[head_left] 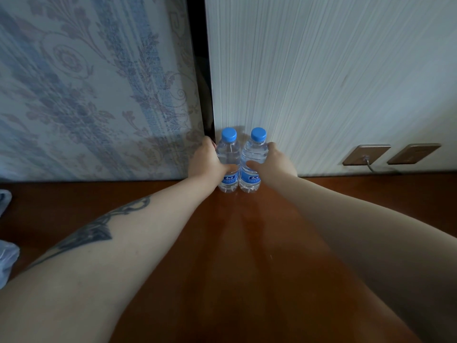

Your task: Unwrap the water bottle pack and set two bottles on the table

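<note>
Two bottles upright at the table's [222, 243] far edge, touching, against the wall [321, 82]. Our left hand [206, 159] is wrapped round the left bottle [228, 157], thumb across its front; our right hand [274, 162] is wrapped likewise round the right bottle [254, 157]. Both have blue caps and labels. Two wall plates [366, 154] lie far right; a patterned panel [86, 82] stands left.

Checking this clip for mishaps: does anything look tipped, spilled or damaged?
Nothing stands out. Both bottles, left bottle and right bottle, stand upright and capped on the wooden table, each gripped by one hand: left hand, right hand.
</note>
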Demonstrator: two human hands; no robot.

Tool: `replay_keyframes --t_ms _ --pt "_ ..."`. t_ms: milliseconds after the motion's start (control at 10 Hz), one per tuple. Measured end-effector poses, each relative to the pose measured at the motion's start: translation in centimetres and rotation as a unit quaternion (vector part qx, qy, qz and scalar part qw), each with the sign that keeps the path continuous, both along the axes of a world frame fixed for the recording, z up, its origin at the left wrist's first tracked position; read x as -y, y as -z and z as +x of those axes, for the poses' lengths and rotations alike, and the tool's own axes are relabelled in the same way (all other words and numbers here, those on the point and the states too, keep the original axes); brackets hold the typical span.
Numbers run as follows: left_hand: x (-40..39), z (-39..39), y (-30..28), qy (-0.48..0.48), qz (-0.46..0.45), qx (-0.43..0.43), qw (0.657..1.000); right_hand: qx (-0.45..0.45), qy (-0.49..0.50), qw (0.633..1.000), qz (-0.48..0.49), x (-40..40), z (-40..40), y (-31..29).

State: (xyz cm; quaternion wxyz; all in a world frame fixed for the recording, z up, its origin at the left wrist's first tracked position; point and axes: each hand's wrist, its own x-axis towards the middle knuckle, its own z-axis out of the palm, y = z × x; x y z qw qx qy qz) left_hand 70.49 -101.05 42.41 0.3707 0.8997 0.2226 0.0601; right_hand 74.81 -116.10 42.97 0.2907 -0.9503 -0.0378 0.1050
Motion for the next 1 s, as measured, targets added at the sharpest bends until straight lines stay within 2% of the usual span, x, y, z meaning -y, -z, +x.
replay_keyframes --t_ms 100,300,800,900,1000 --pt "0.0 0.0 0.2 -0.006 0.007 0.002 1.000 0.019 0.004 0.999 -0.037 -0.1 0.1 0.0" --pt "-0.1 0.1 0.0 -0.002 0.014 -0.002 1.000 0.034 0.014 0.998 -0.053 -0.2 0.2 0.3" --pt "0.3 0.3 0.4 0.005 0.037 -0.001 0.999 -0.006 -0.010 0.997 -0.081 -0.1 0.5 0.2" --pt "0.3 0.1 -0.2 0.037 0.054 -0.038 0.997 -0.046 -0.017 0.991 -0.122 -0.3 0.0 -0.2" --pt "-0.1 0.3 -1.3 0.073 0.076 -0.110 0.988 -0.092 -0.030 0.988 -0.119 -0.3 0.1 -1.2"
